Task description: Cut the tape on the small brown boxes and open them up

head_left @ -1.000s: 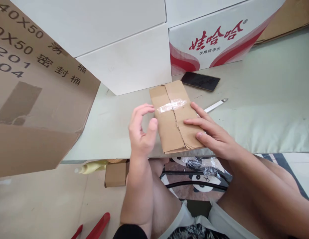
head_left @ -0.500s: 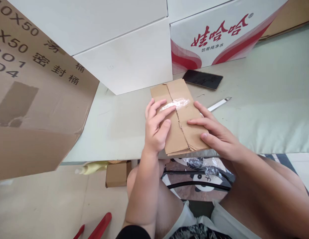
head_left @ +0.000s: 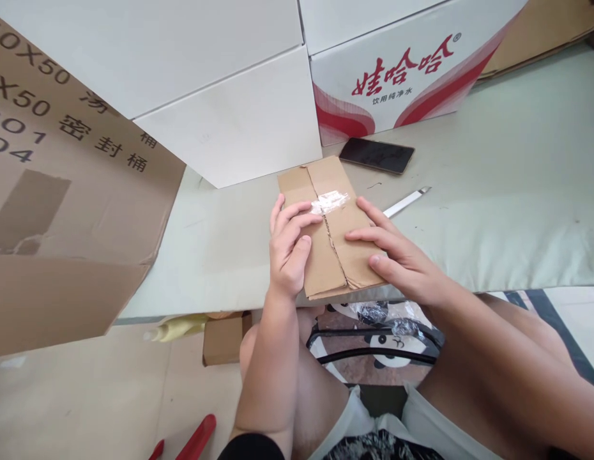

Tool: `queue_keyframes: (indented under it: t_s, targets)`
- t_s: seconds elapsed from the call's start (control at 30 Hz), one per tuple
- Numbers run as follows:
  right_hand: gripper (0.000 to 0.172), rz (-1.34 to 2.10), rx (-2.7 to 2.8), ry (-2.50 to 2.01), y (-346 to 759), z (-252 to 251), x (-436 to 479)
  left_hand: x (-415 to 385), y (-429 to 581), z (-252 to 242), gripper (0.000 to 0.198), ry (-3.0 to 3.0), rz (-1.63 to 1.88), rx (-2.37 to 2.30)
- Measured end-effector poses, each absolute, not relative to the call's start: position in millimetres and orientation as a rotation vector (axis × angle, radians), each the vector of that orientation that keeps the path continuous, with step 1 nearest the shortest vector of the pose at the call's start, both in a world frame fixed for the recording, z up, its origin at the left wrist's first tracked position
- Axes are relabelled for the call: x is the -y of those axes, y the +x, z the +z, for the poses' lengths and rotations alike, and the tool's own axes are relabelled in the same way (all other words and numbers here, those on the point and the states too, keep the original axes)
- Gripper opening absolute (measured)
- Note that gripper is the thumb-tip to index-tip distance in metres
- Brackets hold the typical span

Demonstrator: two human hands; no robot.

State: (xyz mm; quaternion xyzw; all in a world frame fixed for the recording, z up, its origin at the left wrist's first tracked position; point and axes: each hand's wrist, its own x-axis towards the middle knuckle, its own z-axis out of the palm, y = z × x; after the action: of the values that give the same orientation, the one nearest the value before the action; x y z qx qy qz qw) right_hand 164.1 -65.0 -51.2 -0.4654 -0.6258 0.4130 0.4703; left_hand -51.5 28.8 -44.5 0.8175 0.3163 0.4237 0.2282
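Observation:
A small brown cardboard box (head_left: 333, 236) lies flat at the near edge of the pale green table (head_left: 493, 211). A strip of clear tape crosses its centre seam. My left hand (head_left: 290, 246) rests on the box's left flap, fingers stretched toward the tape. My right hand (head_left: 397, 255) lies flat on the right flap, fingers spread and pressing down. Neither hand grips anything.
A black phone (head_left: 376, 155) and a white-handled blade (head_left: 405, 202) lie just behind the box. White cartons (head_left: 230, 121) and a red-printed water carton (head_left: 412, 70) stand at the back. A big brown carton (head_left: 71, 191) is at left. A small box (head_left: 223, 337) sits under the table.
My left hand came from beside the box onto its left flap, fingers reaching the tape. My right hand stayed pressed on the right flap.

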Motion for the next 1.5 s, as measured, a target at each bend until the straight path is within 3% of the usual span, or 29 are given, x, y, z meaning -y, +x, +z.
queue_keyframes:
  t_s: [0.27,0.57,0.83,1.03,1.23,1.37,1.5]
  targets:
    - [0.037,1.017,1.557,-1.172,165,-50,63,-25,-47,-53,0.028,2.095,1.22,-0.963]
    - [0.036,1.006,1.565,-1.154,166,-51,63,-30,-56,-45,0.046,2.296,1.061,-0.923]
    - [0.038,0.952,1.542,-1.155,167,-55,64,-29,-53,-46,0.037,2.256,1.171,-0.9]
    - [0.034,0.555,1.47,-1.593,202,-82,46,-30,-53,-47,0.037,2.242,1.183,-0.882]
    - [0.043,0.233,1.725,-1.954,235,-113,25,-29,-54,-46,0.035,2.241,1.177,-0.873]
    - [0.033,0.227,1.747,-2.081,225,-110,19,-29,-54,-47,0.034,2.222,1.198,-0.865]
    - [0.027,0.0,1.345,-2.064,219,-94,26,-27,-49,-47,0.037,2.233,1.191,-0.891]
